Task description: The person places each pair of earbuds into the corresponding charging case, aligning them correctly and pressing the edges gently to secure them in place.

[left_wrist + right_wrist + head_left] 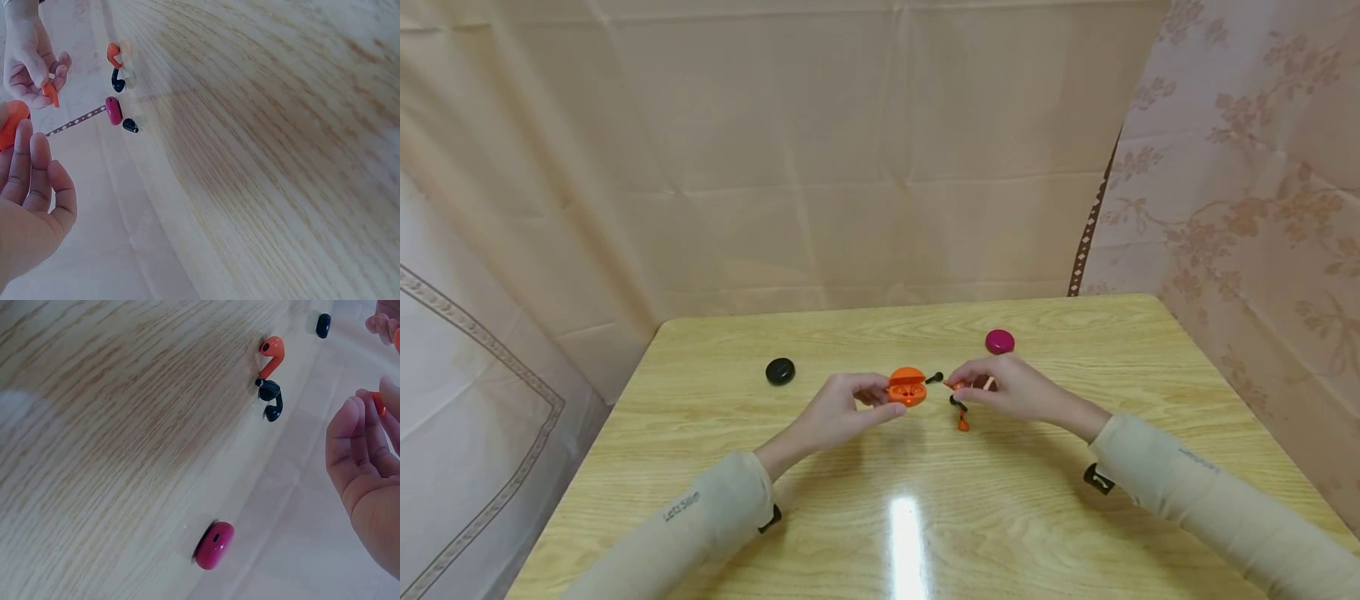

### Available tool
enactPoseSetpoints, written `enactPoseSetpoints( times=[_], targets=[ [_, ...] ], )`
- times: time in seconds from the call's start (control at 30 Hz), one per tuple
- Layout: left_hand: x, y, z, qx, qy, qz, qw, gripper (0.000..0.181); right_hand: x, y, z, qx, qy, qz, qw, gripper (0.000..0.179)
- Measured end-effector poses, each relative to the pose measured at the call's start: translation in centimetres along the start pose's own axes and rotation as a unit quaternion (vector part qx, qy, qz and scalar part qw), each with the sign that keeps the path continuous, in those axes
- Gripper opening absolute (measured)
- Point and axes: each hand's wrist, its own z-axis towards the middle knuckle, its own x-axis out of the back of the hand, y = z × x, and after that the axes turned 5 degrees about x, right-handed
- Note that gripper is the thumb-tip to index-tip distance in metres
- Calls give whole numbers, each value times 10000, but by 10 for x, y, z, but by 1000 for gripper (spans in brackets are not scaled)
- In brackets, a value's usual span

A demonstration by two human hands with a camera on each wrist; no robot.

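My left hand (842, 408) grips an orange earbud case (907, 396) with its lid raised, held above the table. To its right, my right hand (1007, 387) pinches an orange earbud (51, 92) between thumb and fingers. Below that hand, a second orange earbud (273, 355) lies on the tabletop beside a black earbud (270, 392). Another black earbud (935, 377) lies on the table between the two hands in the head view.
A closed black case (780, 371) sits on the wooden table (685, 467) left of the hands. A magenta case (1000, 341) rests behind the right hand. Beige curtains (850, 167) hang beyond the table's back edge.
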Motion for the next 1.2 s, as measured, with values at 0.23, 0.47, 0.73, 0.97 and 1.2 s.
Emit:
enactPoseSetpoints(
  times=[0.23, 0.47, 0.73, 0.97, 1.2],
  targets=[
    [1, 2, 0, 3, -26, -3, 10000, 22, 0, -5, 1, -178, -128, 193, 9996, 26],
    [1, 3, 1, -5, -18, 6, 10000, 24, 1, -11, 3, -12, -16, 273, 9996, 25],
    [1, 3, 3, -27, -38, -18, 10000, 24, 6, -23, 6, 140, 198, 332, 9992, 24],
    [2, 2, 4, -90, -23, 3, 10000, 23, 5, -35, 9, 247, 501, 667, 9962, 23],
    [3, 4, 5, -116, -35, 24, 9999, 24, 2, -43, 11, 336, 739, 747, 9939, 24]
  ],
)
